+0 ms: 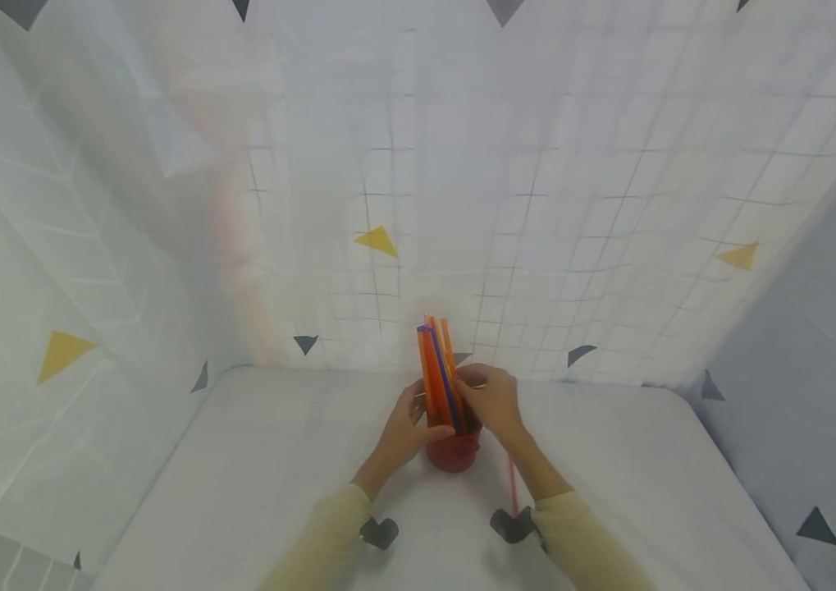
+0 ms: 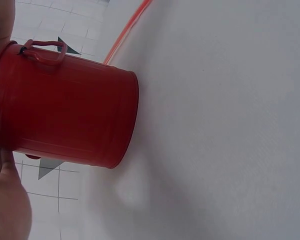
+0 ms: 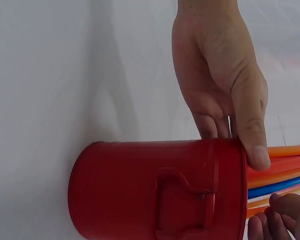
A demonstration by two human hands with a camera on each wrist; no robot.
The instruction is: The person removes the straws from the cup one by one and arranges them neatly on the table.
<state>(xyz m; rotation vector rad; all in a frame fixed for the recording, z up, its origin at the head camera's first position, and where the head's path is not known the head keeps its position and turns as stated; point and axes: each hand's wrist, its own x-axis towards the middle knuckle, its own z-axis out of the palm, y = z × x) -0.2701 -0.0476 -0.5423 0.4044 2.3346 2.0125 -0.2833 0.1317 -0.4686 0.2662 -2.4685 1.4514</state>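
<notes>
A: Where's the red pail (image 1: 452,454)?

B: On the white counter (image 1: 277,460), in front of the person, between the hands, mouth up. Holds a bundle of slender sticks (image 1: 428,369): orange, red, a blue stick (image 3: 280,188) among them. Tops stand well above the rim.

A: Relation that matters?

B: Long axis of the bundle against the right hand (image 1: 495,398). Sticks run up out of the mouth, tops leaning slightly to the person's left. Right fingers lie at the bundle's right flank, just above the rim, across that axis. Right hand nearer the exposed shafts, I judge; left hand (image 1: 404,427) lower, at the pail's left side.

A: State of the fingers?

B: Left: thumb over the rim, the others round the outer wall, gripping the pail. Right: curled, thumb tip near the forefinger, at the orange sticks. Whether one is pinched, cannot tell.

A: Strays?

B: One loose stick (image 1: 513,488), reddish, to the right of the pail, pointing roughly toward the person; partly hidden by the right arm.

A: Brands, writing?

B: None legible. Pail plain glossy red, a handle (image 3: 207,210) on each side. Black wrist units (image 1: 379,533), no marking made out. Drape (image 1: 573,287) behind: printed grid, yellow and grey triangles, no lettering seen.
</notes>
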